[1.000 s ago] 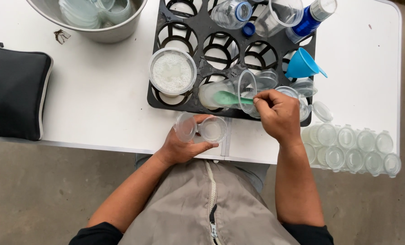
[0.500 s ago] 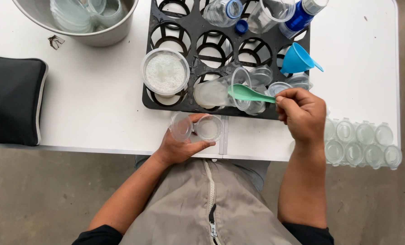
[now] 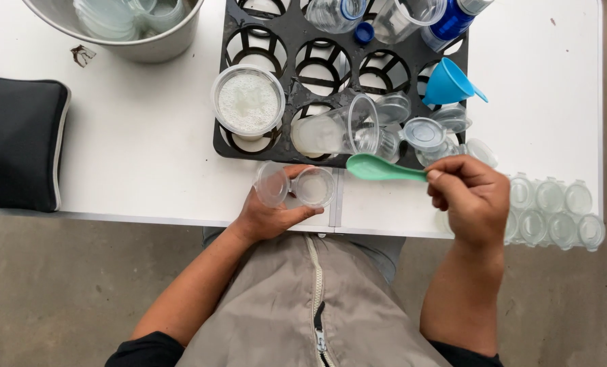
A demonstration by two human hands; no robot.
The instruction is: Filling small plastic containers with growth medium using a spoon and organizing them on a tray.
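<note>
A round clear tub [image 3: 248, 102] of white grains sits in the black tray's [image 3: 284, 41] near-left slot. No labels, signs or screens show.

Clear glossy plastic cup [image 3: 315, 187]; matt green plastic spoon [image 3: 383, 168]; black plastic tray [image 3: 286, 30].

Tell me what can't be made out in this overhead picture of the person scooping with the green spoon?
- Green spoon: whether its bowl carries anything; too small and pale to tell.
- Spoon handle: hidden inside the right hand.
- Small clear cup in the left hand: contents unclear through the see-through plastic.
- Metal bowl and bottles: cut off by the top edge.
- Black pouch: cut off by the left edge.
</note>
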